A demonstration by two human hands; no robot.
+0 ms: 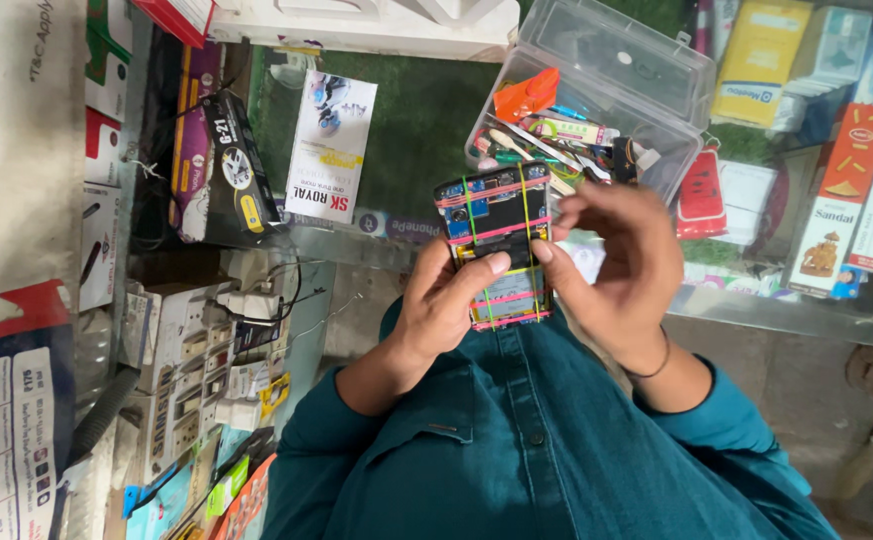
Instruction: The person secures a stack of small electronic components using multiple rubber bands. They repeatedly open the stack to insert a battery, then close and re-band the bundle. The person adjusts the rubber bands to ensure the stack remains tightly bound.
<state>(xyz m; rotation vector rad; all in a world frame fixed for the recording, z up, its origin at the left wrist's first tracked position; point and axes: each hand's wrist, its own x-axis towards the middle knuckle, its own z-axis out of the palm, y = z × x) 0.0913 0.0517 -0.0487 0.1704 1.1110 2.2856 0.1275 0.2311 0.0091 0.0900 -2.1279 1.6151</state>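
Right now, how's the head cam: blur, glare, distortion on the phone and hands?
Head view: the phone, bound with rubber bands, is sharp enough between the left hand and right hand; light is flat and soft with no hard shadows; mild glare on the clear box lid and glass counter; wide-angle stretch at the edges, where the far-right corner goes soft.

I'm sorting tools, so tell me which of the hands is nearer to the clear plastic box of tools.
The right hand. It holds the phone's edge just below the clear plastic box. The left hand grips the opened phone lower down, farther from the box.
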